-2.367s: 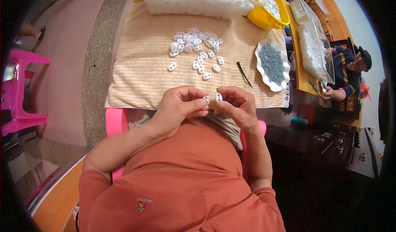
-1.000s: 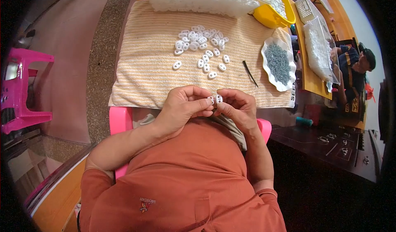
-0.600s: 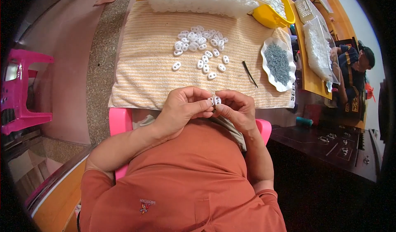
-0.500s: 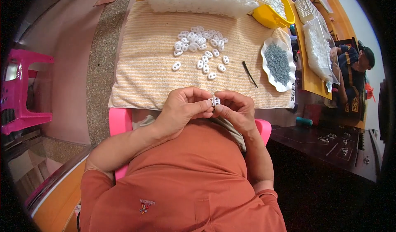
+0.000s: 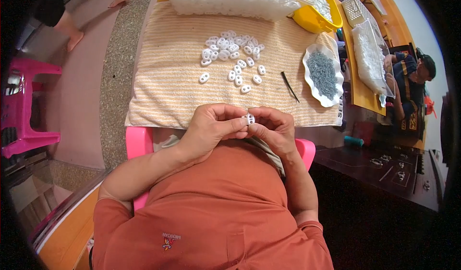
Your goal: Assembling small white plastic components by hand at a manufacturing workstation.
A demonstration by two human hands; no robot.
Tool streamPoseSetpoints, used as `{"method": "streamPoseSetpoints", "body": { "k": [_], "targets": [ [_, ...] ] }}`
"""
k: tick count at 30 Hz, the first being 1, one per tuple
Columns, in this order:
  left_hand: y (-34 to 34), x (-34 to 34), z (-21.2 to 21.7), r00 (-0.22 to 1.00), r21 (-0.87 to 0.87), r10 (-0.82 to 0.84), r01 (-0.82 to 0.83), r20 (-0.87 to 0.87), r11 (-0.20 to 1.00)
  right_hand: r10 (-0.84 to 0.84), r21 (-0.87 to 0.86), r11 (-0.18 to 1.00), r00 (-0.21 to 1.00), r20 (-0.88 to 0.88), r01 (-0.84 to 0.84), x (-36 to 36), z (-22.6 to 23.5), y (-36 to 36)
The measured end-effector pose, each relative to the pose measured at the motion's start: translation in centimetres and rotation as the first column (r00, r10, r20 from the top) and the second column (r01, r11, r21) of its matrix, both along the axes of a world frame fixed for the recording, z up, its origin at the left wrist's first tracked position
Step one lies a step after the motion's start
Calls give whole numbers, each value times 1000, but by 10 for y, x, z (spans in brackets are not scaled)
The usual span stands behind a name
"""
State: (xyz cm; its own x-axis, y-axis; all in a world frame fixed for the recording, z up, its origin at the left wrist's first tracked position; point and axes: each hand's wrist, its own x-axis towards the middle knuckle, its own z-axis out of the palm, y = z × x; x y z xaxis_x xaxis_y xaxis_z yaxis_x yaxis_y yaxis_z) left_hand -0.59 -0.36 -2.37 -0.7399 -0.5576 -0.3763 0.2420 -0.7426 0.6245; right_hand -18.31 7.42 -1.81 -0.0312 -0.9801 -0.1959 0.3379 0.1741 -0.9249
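Observation:
Both hands meet just off the towel's near edge, in front of my body. Between the thumb and fingers of my left hand (image 5: 213, 126) and those of my right hand (image 5: 274, 128) is a small white plastic two-hole piece (image 5: 250, 119). Fingertips cover most of it, so I cannot tell whether a second part is joined to it. Beyond the hands, similar white oval two-hole pieces (image 5: 224, 55) lie in a loose heap, with several strays nearer me. A thin black stick (image 5: 289, 87) rests on the striped towel (image 5: 168, 78) to the right.
On the right, a white wavy-rimmed dish (image 5: 309, 84) holds small grey pins (image 5: 322, 73). A clear bin (image 5: 230, 3) of white pieces and a yellow basin (image 5: 307, 21) stand at the far edge. A pink stool (image 5: 31, 106) is left; a person (image 5: 413, 73) sits far right.
My hands stay nearly in place, while the white piece between the fingertips has turned or shifted slightly. Another person's legs have stepped further into view at the upper left.

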Motion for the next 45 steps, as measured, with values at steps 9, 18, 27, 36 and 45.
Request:
{"method": "streamPoseSetpoints", "body": {
  "k": [9, 18, 27, 36, 45],
  "targets": [
    [1, -1, -2, 1000, 10, 3, -3, 10, 1000, 9, -5, 1000, 1000, -16, -9, -1, -2, 1],
    [-1, 0, 2, 1000, 49, 7, -8, 8, 999, -4, 14, 1000, 999, 33, 3, 0, 1, 3],
    [-3, 1, 3, 999, 109, -30, 32, -11, 994, 1, -37, 999, 1000, -28, -2, -1, 4, 5],
    [-4, 3, 1, 994, 166, -74, 88, -84, 982, -2, -97, 995, 996, -89, -7, 0, 5, 7],
    [-4, 2, 1, 988, 142, -98, 115, -119, 983, 0, -205, 978, 995, -103, -21, 1, 5, 5]
  ]
}}
